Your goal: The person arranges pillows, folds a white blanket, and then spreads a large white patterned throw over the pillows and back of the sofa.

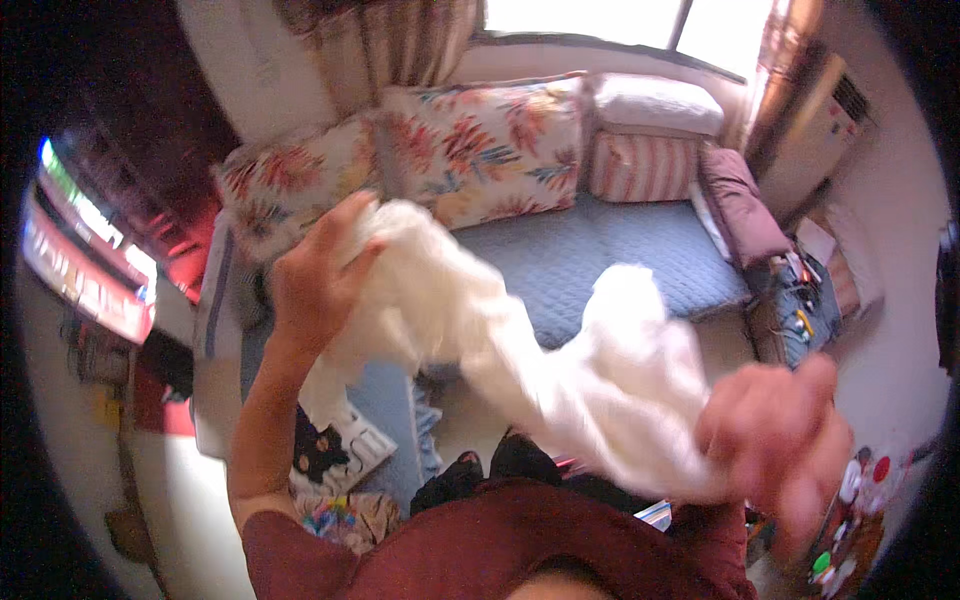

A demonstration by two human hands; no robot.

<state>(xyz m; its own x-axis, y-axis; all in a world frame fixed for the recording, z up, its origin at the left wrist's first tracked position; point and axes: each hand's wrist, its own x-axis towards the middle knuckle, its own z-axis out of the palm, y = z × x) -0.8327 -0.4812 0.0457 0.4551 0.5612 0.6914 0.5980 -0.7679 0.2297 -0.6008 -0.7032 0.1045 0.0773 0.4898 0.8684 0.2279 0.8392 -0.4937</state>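
Note:
A white cloth garment (515,350) hangs stretched and bunched between my two hands in front of my body, partly smeared by motion. Its exact kind I cannot tell. My left hand (325,270), raised higher, pinches one end near the floral cushions. Lower down on the right, my right hand (775,430) is blurred and closed around the other end. Below my left forearm lies a white garment with a black print (355,450), with a crumpled multicoloured cloth (345,515) beside it.
Ahead stands a sofa with a blue quilted cover (630,255). Floral cushions (490,150), a striped pillow (640,167) and a mauve pillow (745,210) rest on it. Small items lie on the sofa's right arm (800,310). A lit screen (95,250) is far left.

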